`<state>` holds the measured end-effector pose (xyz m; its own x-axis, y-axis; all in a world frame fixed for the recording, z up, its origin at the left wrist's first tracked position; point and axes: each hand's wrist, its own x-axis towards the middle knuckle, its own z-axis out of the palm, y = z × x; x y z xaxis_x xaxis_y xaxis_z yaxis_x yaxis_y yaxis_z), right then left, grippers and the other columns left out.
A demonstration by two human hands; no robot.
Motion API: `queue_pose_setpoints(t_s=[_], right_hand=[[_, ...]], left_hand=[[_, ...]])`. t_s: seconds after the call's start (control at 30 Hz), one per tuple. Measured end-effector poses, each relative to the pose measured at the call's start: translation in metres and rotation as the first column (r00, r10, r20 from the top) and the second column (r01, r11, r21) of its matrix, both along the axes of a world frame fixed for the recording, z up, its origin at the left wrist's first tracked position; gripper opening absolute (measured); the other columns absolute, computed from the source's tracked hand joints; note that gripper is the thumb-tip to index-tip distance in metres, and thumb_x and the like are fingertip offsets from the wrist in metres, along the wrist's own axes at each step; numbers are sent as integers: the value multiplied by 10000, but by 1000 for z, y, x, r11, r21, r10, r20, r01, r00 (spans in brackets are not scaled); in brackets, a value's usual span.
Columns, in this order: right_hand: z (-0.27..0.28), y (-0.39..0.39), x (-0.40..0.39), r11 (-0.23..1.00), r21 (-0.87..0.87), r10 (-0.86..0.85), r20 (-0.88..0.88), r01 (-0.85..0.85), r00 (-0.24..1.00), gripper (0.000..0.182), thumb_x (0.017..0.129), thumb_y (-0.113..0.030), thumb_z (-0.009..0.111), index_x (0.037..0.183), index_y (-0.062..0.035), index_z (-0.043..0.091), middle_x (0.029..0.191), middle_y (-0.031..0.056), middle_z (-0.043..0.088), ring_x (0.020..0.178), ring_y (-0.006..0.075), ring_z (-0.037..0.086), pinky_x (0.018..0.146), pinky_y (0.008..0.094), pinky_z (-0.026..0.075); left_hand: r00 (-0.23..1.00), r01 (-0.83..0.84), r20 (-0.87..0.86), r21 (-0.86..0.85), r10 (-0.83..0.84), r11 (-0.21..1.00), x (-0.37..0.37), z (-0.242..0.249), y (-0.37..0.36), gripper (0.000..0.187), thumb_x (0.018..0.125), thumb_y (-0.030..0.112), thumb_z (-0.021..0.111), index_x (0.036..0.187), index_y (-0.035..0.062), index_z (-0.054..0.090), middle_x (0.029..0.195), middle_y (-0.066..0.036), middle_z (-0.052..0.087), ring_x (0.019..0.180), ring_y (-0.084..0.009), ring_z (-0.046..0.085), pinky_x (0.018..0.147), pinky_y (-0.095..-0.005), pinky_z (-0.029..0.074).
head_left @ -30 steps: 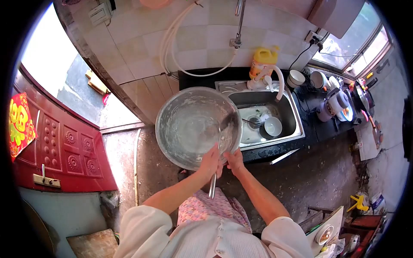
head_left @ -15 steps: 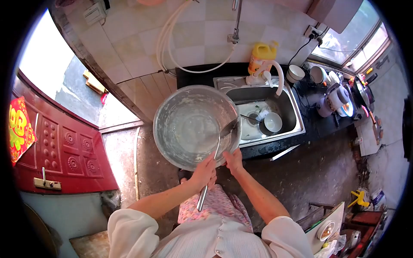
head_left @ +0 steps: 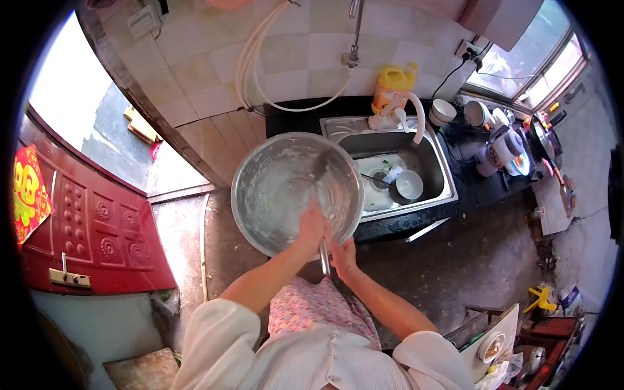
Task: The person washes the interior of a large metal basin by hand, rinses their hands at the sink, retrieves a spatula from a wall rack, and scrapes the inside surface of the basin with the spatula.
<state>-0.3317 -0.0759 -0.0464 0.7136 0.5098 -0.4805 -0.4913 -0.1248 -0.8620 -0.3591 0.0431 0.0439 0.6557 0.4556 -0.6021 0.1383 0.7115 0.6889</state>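
A large round metal basin [head_left: 260, 188], whitish residue on its inner wall, is tilted in front of me beside the sink. My left hand [head_left: 314, 227] is wrapped round the handle of a long metal ladle [head_left: 324, 259], over the basin's near side. The ladle's head is blurred inside the basin. At the basin's near right rim, my right hand [head_left: 344, 257] grips the edge, close beside the handle.
Right of the basin is a sink [head_left: 448, 188] holding a white bowl [head_left: 409, 185]. Behind it stand a faucet [head_left: 419, 117] and a yellow jug [head_left: 394, 81]. Bowls [head_left: 443, 112] and a blender-like appliance [head_left: 500, 151] are on the counter. A red door [head_left: 104, 227] stands left.
My left hand has moved up and forward over the basin with the ladle, whose head has shifted leftward and up inside it. My right hand has moved slightly down and left at the rim.
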Motion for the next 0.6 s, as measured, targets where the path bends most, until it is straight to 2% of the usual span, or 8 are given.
queue_pose_setpoints(t_s=[0.03, 0.1, 0.17, 0.27, 0.37, 0.47, 0.53, 0.6], right_hand=[[21, 0, -3, 1000, 2, 12, -91, -12, 996, 382, 834, -141, 640, 1167, -118, 455, 902, 62, 621, 624, 120, 610, 419, 244, 452], [47, 2, -4, 999, -12, 49, -108, -51, 993, 405, 830, -144, 641, 1181, -120, 439, 898, 67, 621, 620, 132, 613, 413, 255, 462], [44, 7, 8, 985, -91, 131, -142, -145, 981, 471, 801, -109, 632, 1214, -120, 407, 916, 74, 617, 650, 165, 626, 409, 268, 477], [19, 13, 52, 990, -125, -43, 226, 72, 973, 512, 762, -60, 615, 1225, -121, 404, 938, 72, 612, 672, 180, 619, 393, 261, 450], [30, 13, 94, 989, -129, 109, 258, -77, 960, 553, 731, -32, 601, 1236, -126, 396, 942, 69, 601, 660, 178, 592, 372, 261, 412], [60, 16, 87, 956, -280, 120, 80, -93, 990, 590, 729, 2, 583, 1278, -114, 402, 993, 111, 609, 832, 218, 610, 658, 329, 501], [2, 8, 79, 992, -117, 76, 314, -41, 946, 546, 732, -15, 559, 1235, -138, 384, 862, 58, 570, 500, 150, 493, 338, 266, 350], [-7, 7, 71, 992, -119, 72, 334, -34, 940, 545, 733, -13, 556, 1231, -136, 373, 847, 62, 563, 484, 144, 484, 330, 267, 339]], left_hand=[[999, -37, 17, -10, 37, 999, 7, -6, 7, 424, 983, 231, 384, 1407, 243, 366, 569, 7, 384, 387, -105, 370, 322, -268, 327], [997, -37, 66, 51, 34, 998, 3, -6, 11, 418, 983, 236, 379, 1401, 224, 372, 564, 8, 367, 372, -109, 354, 318, -276, 325], [995, 91, 29, 52, -93, 995, -10, -1, 13, 417, 983, 238, 377, 1399, 212, 373, 562, 7, 357, 357, -114, 344, 309, -287, 320], [972, 230, 55, -7, -230, 973, -34, 18, 15, 421, 982, 236, 376, 1402, 199, 369, 553, 6, 350, 343, -117, 342, 297, -292, 312], [914, 405, -7, 20, -405, 914, -72, 39, 15, 424, 982, 237, 371, 1404, 198, 364, 538, 7, 341, 331, -114, 342, 291, -286, 309], [849, 526, -63, 14, -524, 850, -108, 60, 17, 415, 980, 212, 361, 1392, 165, 369, 533, 2, 335, 334, -118, 339, 293, -298, 315], [848, 529, -71, 43, -526, 847, -108, 55, 19, 408, 979, 196, 353, 1383, 142, 375, 527, -2, 333, 338, -122, 342, 297, -303, 322], [877, 481, -78, 131, -474, 867, -87, 27, 25, 403, 980, 191, 346, 1377, 132, 379, 515, -2, 331, 340, -123, 350, 302, -297, 331]])
